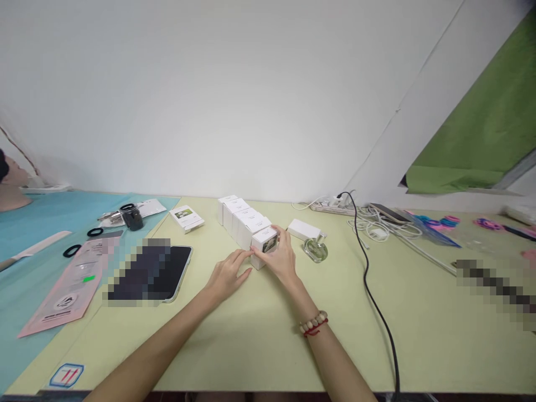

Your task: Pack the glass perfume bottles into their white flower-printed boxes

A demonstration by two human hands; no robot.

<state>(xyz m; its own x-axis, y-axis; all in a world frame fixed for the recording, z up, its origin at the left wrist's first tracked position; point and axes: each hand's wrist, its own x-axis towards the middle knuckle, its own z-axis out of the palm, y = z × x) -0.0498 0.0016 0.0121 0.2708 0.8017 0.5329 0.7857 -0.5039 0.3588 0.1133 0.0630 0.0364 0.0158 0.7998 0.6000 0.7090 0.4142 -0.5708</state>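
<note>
Several small white boxes (243,216) stand in a slanting row on the pale yellow-green table. At the near end is a white box (260,238) with a dark picture on its side. My right hand (283,255) is closed around this near box, its fingers on the right side and its thumb across the front. The fingertips of my left hand (228,276) touch the box's left front corner, with the thumb apart. To the right of the row lie a plain white box (304,229) and a clear glass bottle (315,249) with pale green liquid.
A white box with a green picture (186,218) lies left of the row, beyond a tablet (170,273). A pink packet (71,290) rests on the blue cloth. A black cable (368,262) crosses the table's right side, near tangled white cables (379,230) and a power strip (330,209).
</note>
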